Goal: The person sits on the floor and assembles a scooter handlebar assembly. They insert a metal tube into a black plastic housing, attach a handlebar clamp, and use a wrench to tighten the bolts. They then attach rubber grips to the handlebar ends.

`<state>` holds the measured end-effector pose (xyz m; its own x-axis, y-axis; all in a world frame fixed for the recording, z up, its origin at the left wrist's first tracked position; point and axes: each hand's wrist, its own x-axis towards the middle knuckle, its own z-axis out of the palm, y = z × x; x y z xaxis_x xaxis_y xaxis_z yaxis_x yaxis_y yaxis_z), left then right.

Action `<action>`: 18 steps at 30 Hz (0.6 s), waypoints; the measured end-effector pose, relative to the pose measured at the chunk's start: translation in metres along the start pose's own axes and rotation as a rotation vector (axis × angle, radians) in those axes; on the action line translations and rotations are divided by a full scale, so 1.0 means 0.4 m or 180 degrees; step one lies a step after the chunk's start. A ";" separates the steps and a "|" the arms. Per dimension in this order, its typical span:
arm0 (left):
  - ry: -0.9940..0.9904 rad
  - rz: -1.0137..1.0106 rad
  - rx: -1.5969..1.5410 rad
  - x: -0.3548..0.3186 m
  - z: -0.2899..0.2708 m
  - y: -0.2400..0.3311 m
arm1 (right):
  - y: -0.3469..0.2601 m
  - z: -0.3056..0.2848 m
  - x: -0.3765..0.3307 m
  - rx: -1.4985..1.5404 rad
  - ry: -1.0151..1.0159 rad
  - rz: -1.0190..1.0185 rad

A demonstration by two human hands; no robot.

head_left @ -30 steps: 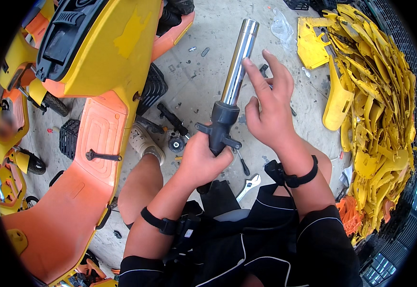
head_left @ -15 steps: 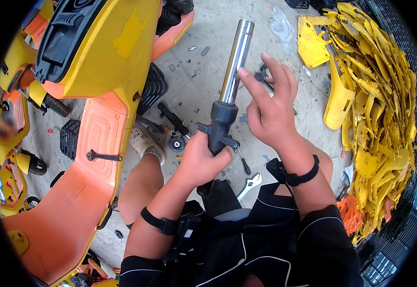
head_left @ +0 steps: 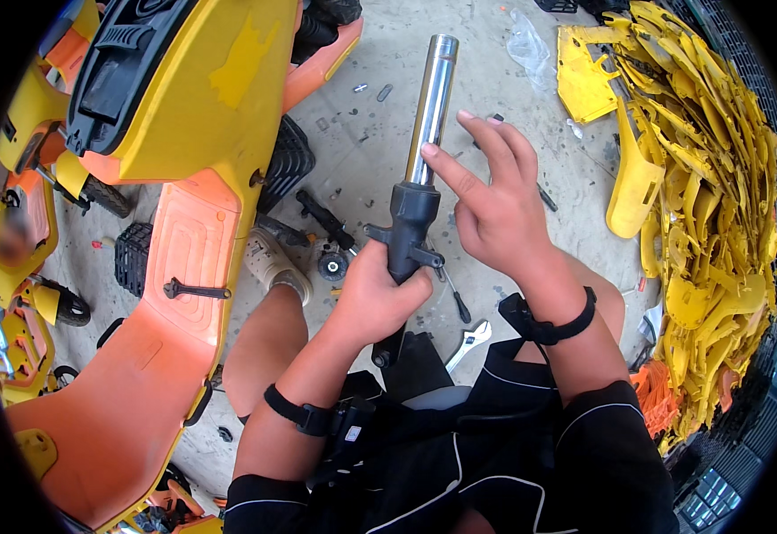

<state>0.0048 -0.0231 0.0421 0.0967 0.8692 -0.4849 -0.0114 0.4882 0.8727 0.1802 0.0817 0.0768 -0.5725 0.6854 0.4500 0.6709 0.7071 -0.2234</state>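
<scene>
Held fork leg [head_left: 416, 198] well to right of orange floorboard [head_left: 194, 222], tilted, chrome end [head_left: 433, 93] uppermost in view. Saw left hand [head_left: 375, 298] with fingers clamped round dark lower housing [head_left: 410, 233], beneath one lug [head_left: 428, 257]. Saw right hand [head_left: 504, 209] farther right of floorboard, fingers spread apart, not gripping; index tip over chrome edge — could not tell contact from overlap. Judged chief risk as twisting or dropping, from single low grip under long chrome end; judged scoring possible against concrete floor [head_left: 362, 169] or silver wrench [head_left: 470, 343], likewise right of floorboard. Searched for brands, writing — found only pale label [head_left: 353, 433] on black forearm device [head_left: 350, 415], right of floorboard, illegible.
</scene>
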 end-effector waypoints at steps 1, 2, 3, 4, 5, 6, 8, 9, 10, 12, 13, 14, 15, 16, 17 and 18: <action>-0.0006 -0.0022 0.0017 0.000 0.000 0.002 | 0.000 0.001 0.000 0.0015 -0.0041 0.0012; -0.0011 -0.0030 -0.0016 -0.001 0.000 0.004 | 0.000 0.001 0.000 0.0011 -0.0053 -0.0015; -0.0017 -0.0038 -0.0049 -0.002 0.000 0.005 | 0.000 0.001 -0.001 0.0005 -0.0064 -0.0041; -0.0023 -0.0046 -0.0082 -0.002 0.000 0.006 | 0.000 0.001 -0.001 0.0000 -0.0076 -0.0068; -0.0047 -0.0037 -0.0135 0.000 -0.001 0.002 | 0.000 0.003 -0.002 0.0027 -0.0076 -0.0038; -0.0072 -0.0029 -0.0187 0.003 -0.001 -0.006 | -0.001 0.005 -0.003 0.0053 -0.0075 -0.0007; -0.0089 -0.0011 -0.0250 0.006 -0.002 -0.014 | 0.000 0.006 -0.003 0.0091 -0.0091 -0.0021; -0.0081 -0.0001 -0.0260 0.006 -0.002 -0.017 | 0.001 0.007 -0.002 0.0102 -0.0106 -0.0065; -0.0072 0.0009 -0.0270 0.006 -0.003 -0.017 | 0.002 0.007 -0.001 0.0114 -0.0122 -0.0109; -0.0132 -0.0112 -0.0408 0.006 -0.005 -0.006 | 0.002 0.015 -0.005 0.0548 0.0033 0.0191; -0.0160 -0.0172 -0.0478 0.007 -0.007 -0.001 | 0.002 0.019 -0.007 0.0767 0.0110 0.0340; -0.0216 -0.0198 -0.0524 0.009 -0.008 0.001 | 0.006 0.019 -0.007 0.0853 0.0171 0.0515; -0.0272 -0.0224 -0.0570 0.014 -0.010 0.003 | 0.017 0.020 -0.005 0.0939 0.0230 0.0689; -0.0326 -0.0250 -0.0618 0.019 -0.012 0.005 | 0.029 0.022 -0.003 0.1024 0.0288 0.0864; -0.0178 -0.0312 -0.0474 0.020 -0.010 0.004 | 0.039 0.033 -0.010 0.1579 0.0224 0.1355; -0.0030 -0.0376 -0.0329 0.021 -0.007 0.004 | 0.049 0.050 -0.020 0.2133 0.0153 0.1847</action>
<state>0.0029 -0.0148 0.0393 0.1127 0.8047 -0.5828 -0.1019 0.5928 0.7989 0.1886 0.0936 0.0515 -0.1973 0.9702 0.1409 0.4239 0.2141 -0.8801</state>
